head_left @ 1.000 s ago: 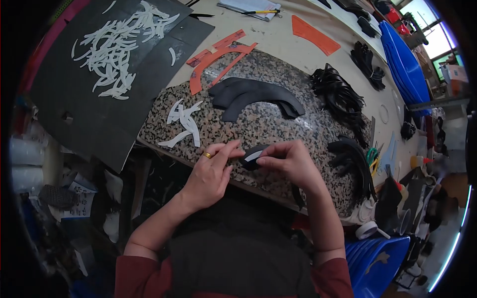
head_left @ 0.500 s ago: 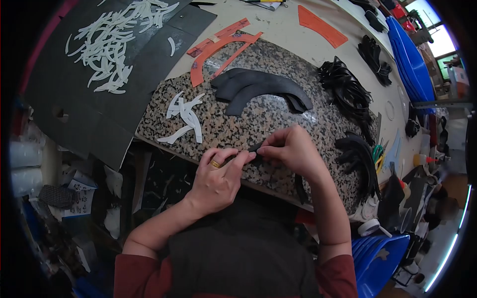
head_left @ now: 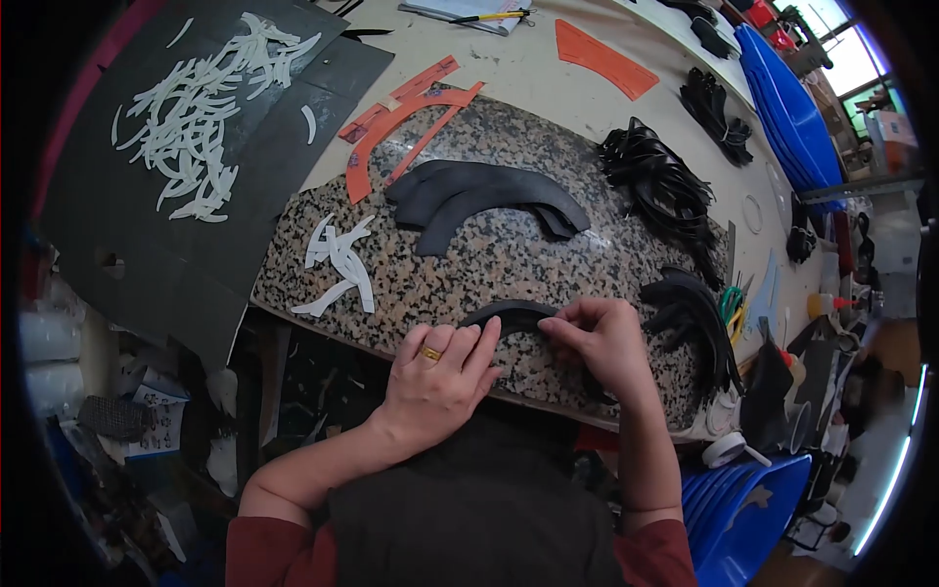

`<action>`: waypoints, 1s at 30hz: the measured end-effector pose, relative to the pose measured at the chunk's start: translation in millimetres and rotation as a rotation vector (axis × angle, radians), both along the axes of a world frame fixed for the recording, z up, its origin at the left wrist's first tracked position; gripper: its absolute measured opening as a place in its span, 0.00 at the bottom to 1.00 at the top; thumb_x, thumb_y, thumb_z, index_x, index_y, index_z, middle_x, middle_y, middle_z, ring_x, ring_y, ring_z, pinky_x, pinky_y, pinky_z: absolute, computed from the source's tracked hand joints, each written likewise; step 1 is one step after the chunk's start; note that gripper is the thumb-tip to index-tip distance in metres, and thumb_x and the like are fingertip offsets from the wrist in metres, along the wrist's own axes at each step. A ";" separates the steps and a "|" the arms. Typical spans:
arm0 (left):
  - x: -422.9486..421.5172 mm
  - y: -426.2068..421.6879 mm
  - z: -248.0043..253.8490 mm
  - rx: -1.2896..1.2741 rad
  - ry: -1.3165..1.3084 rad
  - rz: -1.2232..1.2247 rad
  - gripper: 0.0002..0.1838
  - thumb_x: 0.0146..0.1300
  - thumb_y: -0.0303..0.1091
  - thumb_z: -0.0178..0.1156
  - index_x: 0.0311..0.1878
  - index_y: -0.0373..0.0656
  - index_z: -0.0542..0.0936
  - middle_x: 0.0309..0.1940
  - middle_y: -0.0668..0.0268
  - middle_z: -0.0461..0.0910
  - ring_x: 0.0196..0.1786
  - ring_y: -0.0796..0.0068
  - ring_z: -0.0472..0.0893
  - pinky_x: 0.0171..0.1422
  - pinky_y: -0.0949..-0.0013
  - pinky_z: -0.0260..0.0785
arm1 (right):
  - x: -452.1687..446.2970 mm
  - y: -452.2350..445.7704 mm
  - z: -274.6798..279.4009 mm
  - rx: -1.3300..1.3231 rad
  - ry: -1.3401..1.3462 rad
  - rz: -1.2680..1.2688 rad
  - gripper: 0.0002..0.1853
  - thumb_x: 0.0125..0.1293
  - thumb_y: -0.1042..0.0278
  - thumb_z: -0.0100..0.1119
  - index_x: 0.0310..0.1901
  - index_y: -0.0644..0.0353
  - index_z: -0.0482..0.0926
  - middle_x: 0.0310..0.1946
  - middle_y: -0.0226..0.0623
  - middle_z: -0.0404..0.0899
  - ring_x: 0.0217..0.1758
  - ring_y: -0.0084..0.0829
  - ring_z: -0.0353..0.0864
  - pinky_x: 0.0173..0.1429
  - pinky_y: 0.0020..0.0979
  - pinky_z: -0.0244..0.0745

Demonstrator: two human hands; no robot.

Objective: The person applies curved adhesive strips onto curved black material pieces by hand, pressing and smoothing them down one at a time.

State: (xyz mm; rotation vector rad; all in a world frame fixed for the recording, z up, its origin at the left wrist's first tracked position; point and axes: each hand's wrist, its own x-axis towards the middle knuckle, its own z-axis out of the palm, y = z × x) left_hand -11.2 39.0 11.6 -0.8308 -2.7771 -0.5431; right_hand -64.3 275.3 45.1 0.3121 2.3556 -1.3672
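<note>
A curved black strip, leather-like, lies along the near edge of the granite slab. The outstretched fingers of my left hand, which wears a gold ring, rest on the strip's left end and press it to the stone. At its right end, my right hand pinches the strip between thumb and fingertips. Behind both hands, several wide curved black pieces lie overlapping on the slab. A small group of white curved strips sits to the left of them.
Orange templates lie at the slab's far left edge, another orange piece farther back. Bundles of black strips and scissors are on the right. Many white strips cover a dark board. Blue bins stand lower right.
My right hand has moved right along the strip, away from my left hand, and more of the curved black strip now shows between them. The view has shifted slightly.
</note>
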 end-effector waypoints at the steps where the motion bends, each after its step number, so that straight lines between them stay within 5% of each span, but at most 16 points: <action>1: -1.6 3.5 4.2 -0.013 -0.027 0.003 0.32 0.63 0.40 0.73 0.69 0.38 0.79 0.69 0.63 0.76 0.61 0.65 0.75 0.69 0.56 0.66 | -1.0 -0.1 -1.1 -0.014 -0.017 -0.017 0.12 0.66 0.67 0.76 0.37 0.70 0.89 0.23 0.38 0.88 0.25 0.21 0.87 0.32 0.26 0.78; 5: -15.9 17.7 -4.2 0.180 -0.156 -0.214 0.34 0.64 0.40 0.72 0.71 0.37 0.75 0.73 0.57 0.73 0.76 0.55 0.70 0.78 0.54 0.69 | -4.2 3.4 -1.3 0.188 0.034 0.088 0.13 0.64 0.65 0.79 0.34 0.69 0.88 0.22 0.33 0.86 0.25 0.20 0.85 0.31 0.25 0.77; 7: -15.2 16.3 -4.5 0.132 -0.127 -0.218 0.34 0.64 0.40 0.72 0.71 0.37 0.75 0.75 0.57 0.72 0.76 0.56 0.70 0.78 0.56 0.69 | 5.2 12.7 0.6 0.362 0.122 0.147 0.16 0.62 0.61 0.80 0.34 0.69 0.88 0.22 0.38 0.87 0.25 0.22 0.86 0.33 0.28 0.78; 15: -11.3 24.0 -8.6 0.021 -0.111 -0.171 0.40 0.67 0.49 0.70 0.78 0.43 0.72 0.77 0.60 0.70 0.76 0.58 0.69 0.78 0.56 0.65 | 45.5 54.1 -13.7 0.040 0.073 -0.224 0.16 0.62 0.60 0.80 0.34 0.68 0.90 0.21 0.34 0.86 0.24 0.17 0.79 0.32 0.25 0.74; 20: -13.3 43.6 -4.5 -0.034 -0.027 -0.102 0.38 0.67 0.59 0.67 0.77 0.53 0.76 0.66 0.61 0.73 0.68 0.59 0.71 0.73 0.52 0.65 | 37.1 47.7 -14.2 0.114 -0.009 -0.273 0.16 0.64 0.60 0.79 0.30 0.67 0.89 0.20 0.36 0.85 0.22 0.21 0.79 0.30 0.27 0.73; 23: -14.9 53.2 0.0 -0.078 -0.011 -0.079 0.38 0.65 0.62 0.68 0.76 0.57 0.77 0.61 0.61 0.73 0.63 0.57 0.71 0.70 0.50 0.66 | 40.2 38.0 -2.0 0.410 0.098 -0.151 0.15 0.63 0.61 0.79 0.30 0.66 0.87 0.21 0.40 0.84 0.21 0.29 0.82 0.30 0.31 0.76; 26: -15.8 58.0 0.1 -0.137 0.034 -0.072 0.39 0.64 0.62 0.68 0.75 0.56 0.77 0.61 0.61 0.73 0.63 0.57 0.72 0.69 0.50 0.67 | 74.7 41.8 -4.6 0.569 0.467 0.003 0.15 0.61 0.62 0.81 0.33 0.65 0.85 0.20 0.36 0.83 0.23 0.24 0.85 0.30 0.29 0.77; 30: -21.5 61.0 -10.8 -0.060 0.037 -0.194 0.38 0.65 0.61 0.67 0.74 0.51 0.78 0.64 0.61 0.74 0.64 0.59 0.73 0.70 0.55 0.68 | 98.9 52.7 -7.5 0.371 0.437 -0.125 0.11 0.62 0.67 0.80 0.37 0.64 0.87 0.25 0.39 0.87 0.25 0.26 0.87 0.32 0.28 0.79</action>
